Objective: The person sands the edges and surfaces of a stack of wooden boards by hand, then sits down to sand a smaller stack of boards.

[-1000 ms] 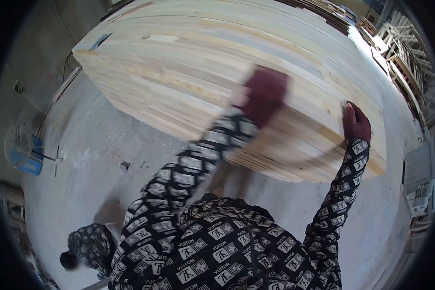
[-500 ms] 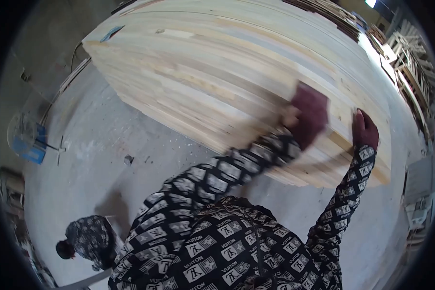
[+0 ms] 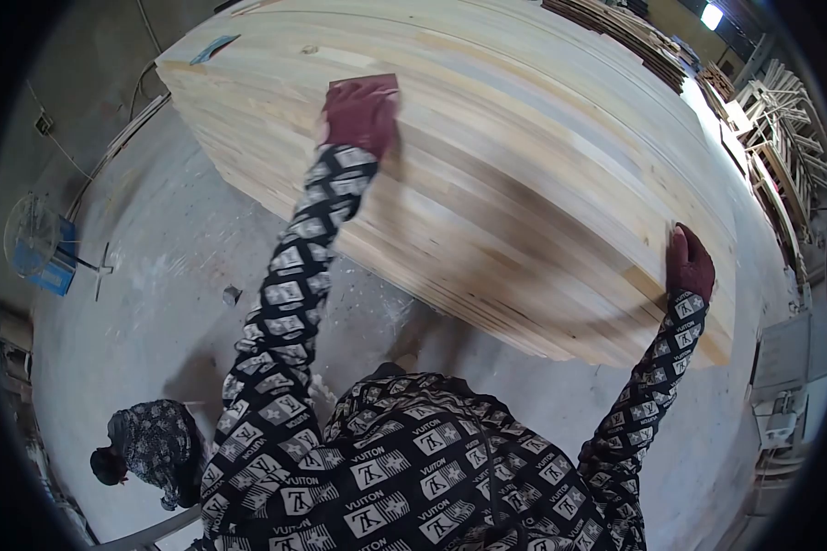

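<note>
A tall stack of pale wooden panels [image 3: 524, 184] fills the middle of the view. My left hand [image 3: 358, 119], in a dark red glove, is stretched far out over the top panel and presses a flat dark red sanding sheet [image 3: 369, 92] onto the wood. My right hand [image 3: 689, 264], also gloved in dark red, rests on the top panel at its near right edge and holds nothing. Both sleeves have a black-and-white print.
Another person [image 3: 147, 450] crouches on the dusty concrete floor at lower left. A blue stand fan [image 3: 39, 257] is at the left. Wooden racks [image 3: 785, 119] and darker stacked boards [image 3: 629, 28] stand at the right and back. A small block [image 3: 232, 295] lies on the floor.
My left hand with the sanding sheet swept right toward my right hand, then far out to the left over the top panel. My right hand stayed at the panel's edge.
</note>
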